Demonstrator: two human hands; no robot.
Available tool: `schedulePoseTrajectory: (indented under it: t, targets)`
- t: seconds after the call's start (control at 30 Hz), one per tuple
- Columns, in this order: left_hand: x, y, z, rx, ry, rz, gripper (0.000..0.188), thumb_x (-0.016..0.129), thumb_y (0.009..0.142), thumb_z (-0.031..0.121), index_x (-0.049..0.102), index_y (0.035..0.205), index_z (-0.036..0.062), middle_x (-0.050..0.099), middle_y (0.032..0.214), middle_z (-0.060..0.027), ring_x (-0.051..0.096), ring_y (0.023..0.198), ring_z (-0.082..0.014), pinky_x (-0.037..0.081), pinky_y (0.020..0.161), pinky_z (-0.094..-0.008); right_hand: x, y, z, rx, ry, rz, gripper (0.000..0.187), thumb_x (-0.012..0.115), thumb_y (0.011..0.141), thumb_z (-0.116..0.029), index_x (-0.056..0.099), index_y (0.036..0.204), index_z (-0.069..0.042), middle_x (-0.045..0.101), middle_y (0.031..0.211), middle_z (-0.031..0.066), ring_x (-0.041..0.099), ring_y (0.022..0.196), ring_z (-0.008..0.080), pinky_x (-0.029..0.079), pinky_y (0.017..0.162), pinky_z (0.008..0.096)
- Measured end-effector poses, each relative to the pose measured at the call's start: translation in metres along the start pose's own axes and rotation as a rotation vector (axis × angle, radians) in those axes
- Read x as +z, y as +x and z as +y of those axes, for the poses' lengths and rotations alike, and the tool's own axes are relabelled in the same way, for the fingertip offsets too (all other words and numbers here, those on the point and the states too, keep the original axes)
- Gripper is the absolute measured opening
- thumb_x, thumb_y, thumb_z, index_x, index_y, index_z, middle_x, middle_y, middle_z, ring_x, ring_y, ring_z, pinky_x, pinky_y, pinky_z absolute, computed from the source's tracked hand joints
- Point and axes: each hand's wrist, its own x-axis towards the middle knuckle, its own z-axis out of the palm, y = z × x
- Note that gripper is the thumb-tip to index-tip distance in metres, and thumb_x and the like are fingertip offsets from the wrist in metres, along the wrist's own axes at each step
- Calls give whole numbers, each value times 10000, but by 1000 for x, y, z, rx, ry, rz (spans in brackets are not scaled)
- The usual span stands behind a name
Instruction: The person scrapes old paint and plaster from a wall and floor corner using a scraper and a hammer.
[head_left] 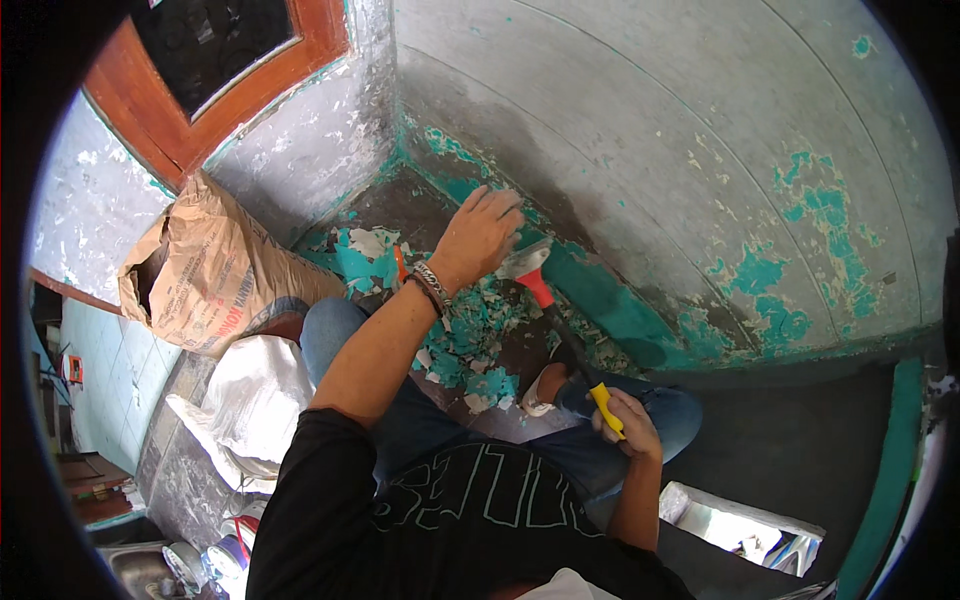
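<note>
Scraping at the foot of a grey wall [640, 130]: a long-handled scraper [545, 290], red behind the metal blade, black shaft, yellow grip. Right hand [625, 425] clenched around the yellow grip, low near the knee. Left hand [478, 238] released, fingers spread, pressed flat near the blade at the wall's base, a braided bracelet [430, 287] at the wrist. Teal paint flakes [470, 335] littering the floor below. Further left, an opened brown paper sack [215, 275] leaning on the side wall, a white plastic bag [255, 395] just beside it.
</note>
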Motion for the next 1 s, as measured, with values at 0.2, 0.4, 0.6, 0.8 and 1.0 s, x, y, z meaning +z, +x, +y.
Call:
schedulePoseTrajectory:
  t: [0.2,0.4,0.6,0.8,1.0]
  targets:
    - [-11,-4,6,-115,-188,-306,462,592,821,123,493,1272,149,490,1287,-100,463,1212,-274,324,1072,-446,-2,6,1,26,60,77,322,502,935,-236,574,1092,36,566,768,43,387,440,41,296,402,178]
    - [-14,-5,22,133,56,-108,557,589,844,159,432,1374,231,361,1436,-113,354,1328,-266,273,1098,-485,-3,6,3,33,48,109,347,523,905,-246,570,1078,52,558,752,58,383,416,41,273,369,165]
    - [-2,-5,16,210,152,-108,513,601,848,197,474,1343,244,355,1446,-99,334,1346,-247,240,1117,-498,-6,7,6,43,37,100,345,523,909,-256,580,1059,50,554,735,56,381,410,38,279,368,166]
    - [-1,-6,19,172,125,-172,504,597,849,215,479,1338,234,338,1462,-99,323,1353,-241,238,1114,-508,-4,5,6,43,-2,108,339,521,915,-253,586,1051,50,550,728,48,377,410,36,278,371,164]
    - [2,-8,23,97,104,-120,511,617,830,241,482,1312,141,328,1463,-129,321,1353,-257,247,1103,-519,-7,8,10,63,-53,100,337,513,919,-246,590,1049,55,545,726,44,363,412,33,274,372,165]
